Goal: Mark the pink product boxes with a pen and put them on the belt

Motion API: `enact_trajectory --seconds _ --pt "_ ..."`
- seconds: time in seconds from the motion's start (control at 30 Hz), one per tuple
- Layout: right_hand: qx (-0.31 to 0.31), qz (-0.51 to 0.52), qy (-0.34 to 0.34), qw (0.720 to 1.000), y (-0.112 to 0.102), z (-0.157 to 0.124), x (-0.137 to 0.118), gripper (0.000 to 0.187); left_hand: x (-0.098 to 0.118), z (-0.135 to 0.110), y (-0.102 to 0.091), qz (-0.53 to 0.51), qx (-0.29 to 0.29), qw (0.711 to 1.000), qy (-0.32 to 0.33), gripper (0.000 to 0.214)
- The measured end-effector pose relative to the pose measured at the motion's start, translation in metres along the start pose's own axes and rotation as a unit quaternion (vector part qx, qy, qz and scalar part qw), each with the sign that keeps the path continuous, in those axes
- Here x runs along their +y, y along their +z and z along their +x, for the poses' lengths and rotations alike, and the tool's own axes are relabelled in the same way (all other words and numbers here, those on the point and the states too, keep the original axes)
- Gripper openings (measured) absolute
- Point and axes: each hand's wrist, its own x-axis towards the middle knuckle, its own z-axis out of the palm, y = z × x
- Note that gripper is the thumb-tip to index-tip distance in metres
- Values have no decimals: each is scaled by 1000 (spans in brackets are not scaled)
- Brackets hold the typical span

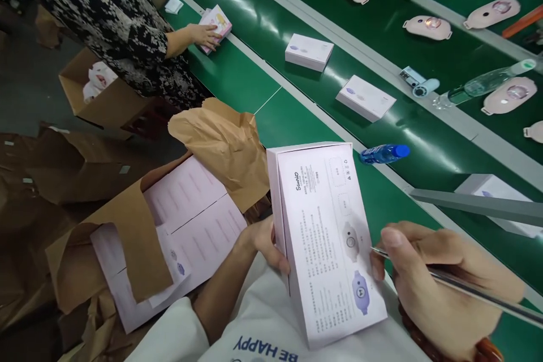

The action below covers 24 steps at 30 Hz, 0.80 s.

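Note:
A pale pink printed cardboard box (pixel 316 226) tilts in front of my chest, its back face with text and small pictures turned up. My left hand (pixel 268 244) grips it along the left side; the thumb shows and the other fingers are hidden behind. In my right hand (pixel 428 271) is a slim shiny pen (pixel 449 280), its tip close to the box's right edge beside a printed grey device. I cannot tell whether the tip touches the card. A bracelet of brown beads circles my right wrist.
White boxes (pixel 365 97) lie on the green conveyor (pixel 271 28), and pink devices (pixel 427 27) beyond. A blue-capped bottle (pixel 384 153) lies near the box. Left, an opened carton (pixel 153 260) holds pink boxes beside crumpled brown paper (pixel 224 147). A co-worker's hand (pixel 204 35) touches another box.

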Motion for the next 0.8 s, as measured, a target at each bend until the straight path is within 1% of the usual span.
enact_trajectory --seconds 0.03,0.1,0.17,0.3,0.37,0.5,0.67,0.8 --pt "1 -16 -8 1000 0 -1 1 40 0 1 -1 7 -30 1000 -3 59" --pt "3 -43 -11 999 0 -1 2 41 -2 3 -1 23 -35 999 9 62" --pt "5 -49 -22 999 -1 -2 4 42 -4 6 -2 39 -40 998 12 63" --pt "-1 -27 -41 999 -1 -2 6 43 -5 8 -3 49 -81 995 -10 59" --pt "-1 -17 -34 999 0 -2 6 43 -4 7 -3 54 -83 995 -11 57" --pt "2 -3 -23 1000 0 -2 6 44 -1 3 -1 63 -65 996 -7 54" --pt "0 -41 -43 998 -2 -3 7 44 8 3 4 39 -93 994 -37 44" --pt "-6 -30 -45 999 -2 -3 8 43 13 5 6 21 -105 994 -19 36"
